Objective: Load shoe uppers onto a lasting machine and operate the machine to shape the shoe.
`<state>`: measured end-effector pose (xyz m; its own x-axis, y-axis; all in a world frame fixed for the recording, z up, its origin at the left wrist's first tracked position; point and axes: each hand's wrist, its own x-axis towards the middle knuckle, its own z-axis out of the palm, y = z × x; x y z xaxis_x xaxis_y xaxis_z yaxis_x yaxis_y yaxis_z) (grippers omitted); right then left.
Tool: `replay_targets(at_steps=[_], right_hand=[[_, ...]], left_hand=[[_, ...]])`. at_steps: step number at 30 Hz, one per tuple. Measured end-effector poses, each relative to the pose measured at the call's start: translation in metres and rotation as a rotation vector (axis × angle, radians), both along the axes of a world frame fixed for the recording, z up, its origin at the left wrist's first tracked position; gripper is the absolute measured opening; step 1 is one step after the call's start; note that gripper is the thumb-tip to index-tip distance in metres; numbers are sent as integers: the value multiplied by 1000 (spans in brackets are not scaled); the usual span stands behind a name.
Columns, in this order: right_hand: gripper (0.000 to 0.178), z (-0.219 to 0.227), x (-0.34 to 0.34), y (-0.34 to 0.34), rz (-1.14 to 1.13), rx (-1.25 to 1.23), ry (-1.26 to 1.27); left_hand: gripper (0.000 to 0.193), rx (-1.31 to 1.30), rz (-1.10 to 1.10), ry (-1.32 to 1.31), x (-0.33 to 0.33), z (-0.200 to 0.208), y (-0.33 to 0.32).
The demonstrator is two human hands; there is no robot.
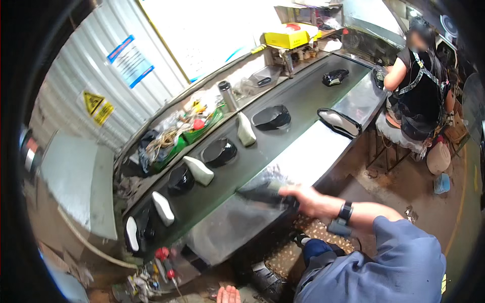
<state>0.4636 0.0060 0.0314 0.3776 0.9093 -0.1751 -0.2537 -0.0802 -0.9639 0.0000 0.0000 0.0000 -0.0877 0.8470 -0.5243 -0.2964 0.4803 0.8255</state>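
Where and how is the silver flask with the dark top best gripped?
Probably around the middle of the silver flask, below its dark top, from the side of the dark belt: it stands upright, its slim round body suits a wrapping grip, and the cluttered pile crowds its left. The left hand looks free; the right hand holds a blurred dark piece.

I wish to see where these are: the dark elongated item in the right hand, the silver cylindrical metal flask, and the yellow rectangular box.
Dark elongated item (263,195): head view, its blurred middle.
Silver cylindrical metal flask (230,99): head view, its side wall.
Yellow rectangular box (285,40): head view, its front face.
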Motion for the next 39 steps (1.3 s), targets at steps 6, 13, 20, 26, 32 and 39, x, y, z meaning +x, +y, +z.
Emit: replay_targets(at_steps=[6,13,20,26,32,39], right_hand=[[51,-57,280,170,-693,73,263],[100,-174,353,259,-823,-340,36],[60,-192,405,299,-648,-194,605],[56,-126,301,384,-668,236,-128],[64,-171,203,421,-299,-102,-1226],[68,-155,159,418,-123,-395,-1291]], left_hand=[[40,-88,-89,47,94,-2,69],[42,-231,-35,86,109,-18,100],[42,-353,-19,209,124,-32,127],[40,-398,43,285,123,-17,132],[38,-351,70,252,115,-24,133],[49,-177,-23,291,82,-30,135]])
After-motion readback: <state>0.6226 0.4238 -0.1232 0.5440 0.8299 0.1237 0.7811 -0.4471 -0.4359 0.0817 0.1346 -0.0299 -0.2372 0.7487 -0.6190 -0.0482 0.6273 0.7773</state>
